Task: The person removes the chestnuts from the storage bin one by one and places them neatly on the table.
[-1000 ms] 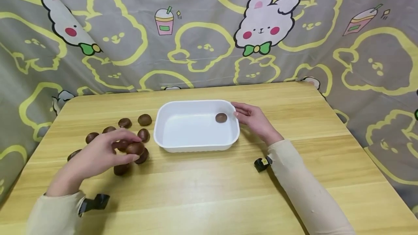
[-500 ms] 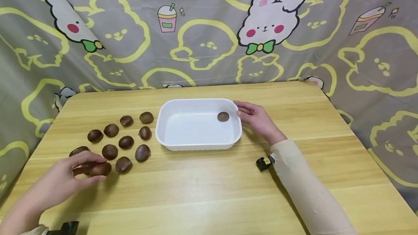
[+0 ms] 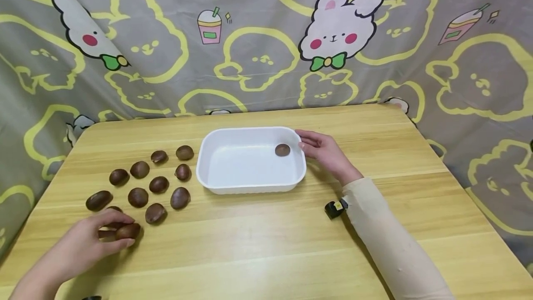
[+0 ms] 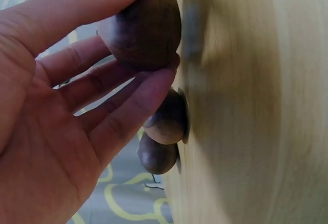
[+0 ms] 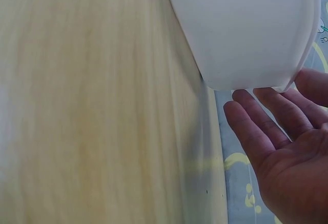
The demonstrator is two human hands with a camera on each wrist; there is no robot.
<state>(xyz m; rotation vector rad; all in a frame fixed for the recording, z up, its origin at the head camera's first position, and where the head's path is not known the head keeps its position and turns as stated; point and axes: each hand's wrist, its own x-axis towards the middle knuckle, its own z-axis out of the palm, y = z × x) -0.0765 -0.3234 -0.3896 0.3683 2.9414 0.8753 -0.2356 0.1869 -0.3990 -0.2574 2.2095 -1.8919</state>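
Observation:
My left hand [image 3: 85,244] pinches a dark brown chestnut [image 3: 128,231] between thumb and fingertips, low over the near left of the table. In the left wrist view this chestnut [image 4: 146,32] is close to the wood, with a shadow beside it. Several more chestnuts [image 3: 156,214] lie spread out beyond the hand; one is partly hidden behind the fingers. A white plastic tub [image 3: 250,188] stands at the centre, with one chestnut [image 3: 282,150] inside at its right end. My right hand [image 3: 326,154] rests against the tub's right end, fairly straight fingers at its outer wall and thumb at the rim.
The light wooden table [image 3: 266,244] reaches back to a grey curtain [image 3: 258,13] printed with yellow outlines and rabbits. A black strap piece [image 3: 335,208] sits at the right wrist, by the beige sleeve [image 3: 387,230].
The left hand has moved left and nearer to me, a chestnut in its fingers, leaving the chestnuts it covered in sight. Right hand and tub have stayed in place.

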